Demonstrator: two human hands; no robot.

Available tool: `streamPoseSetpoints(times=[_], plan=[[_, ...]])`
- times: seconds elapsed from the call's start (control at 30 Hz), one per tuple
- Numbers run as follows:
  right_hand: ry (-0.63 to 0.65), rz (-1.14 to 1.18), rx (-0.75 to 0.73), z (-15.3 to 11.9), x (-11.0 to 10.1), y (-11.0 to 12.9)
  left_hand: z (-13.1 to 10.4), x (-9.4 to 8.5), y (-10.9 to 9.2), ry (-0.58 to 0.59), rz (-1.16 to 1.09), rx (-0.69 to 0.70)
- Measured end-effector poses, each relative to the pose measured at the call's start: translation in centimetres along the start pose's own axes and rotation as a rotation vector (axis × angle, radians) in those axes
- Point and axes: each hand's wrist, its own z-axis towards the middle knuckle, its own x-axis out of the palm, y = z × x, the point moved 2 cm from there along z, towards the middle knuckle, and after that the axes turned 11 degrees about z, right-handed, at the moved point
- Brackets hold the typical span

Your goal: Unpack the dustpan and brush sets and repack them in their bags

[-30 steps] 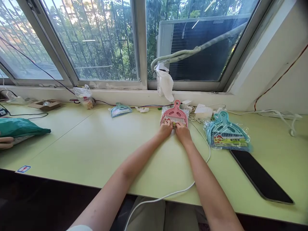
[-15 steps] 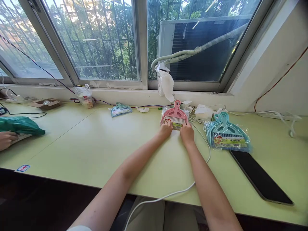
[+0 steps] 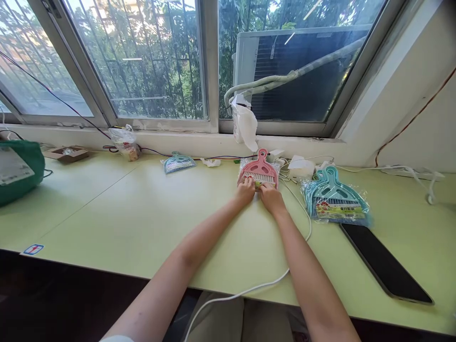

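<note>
A pink dustpan-and-brush set (image 3: 261, 167) in clear wrapping lies near the back of the table, its handle toward the window. My left hand (image 3: 245, 189) is closed on its lower left edge. Beside it, my right hand (image 3: 271, 195) has its fingers pressed together at the middle of the set's lower edge, over the yellow-green label. To the right is a stack of wrapped teal dustpan sets (image 3: 337, 194). Another teal set (image 3: 178, 162), lying flat, is farther left near the sill.
A black phone (image 3: 386, 261) lies at the right, touching the teal stack. A white cable (image 3: 261, 286) crosses the front edge. At left are a green bag (image 3: 33, 164), an open cardboard box (image 3: 66, 154) and a plastic bag (image 3: 124, 142). Tissue (image 3: 246, 124) hangs by the window.
My right hand has moved left along the pink set's lower edge, closer to my left hand. The green bag at the far left now stands taller, and the other person's hand is out of sight.
</note>
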Motion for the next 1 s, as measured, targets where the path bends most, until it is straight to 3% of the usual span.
streamPoseSetpoints(times=[0.13,0.23,0.73,1.0], plan=[[-0.001,0.034,0.022,-0.1,-0.3,0.1,0.0,-0.1,-0.1,-0.066,0.008,0.125],[0.002,0.054,0.028,-0.2,-0.7,0.2,-0.1,0.1,-0.2,-0.044,0.003,0.183],[0.019,-0.012,0.018,-0.4,-1.1,0.7,-0.3,0.0,-0.2,0.07,-0.044,0.11],[0.026,-0.116,-0.061,-0.6,-0.8,0.8,-0.5,0.0,0.1,0.027,-0.119,0.114]])
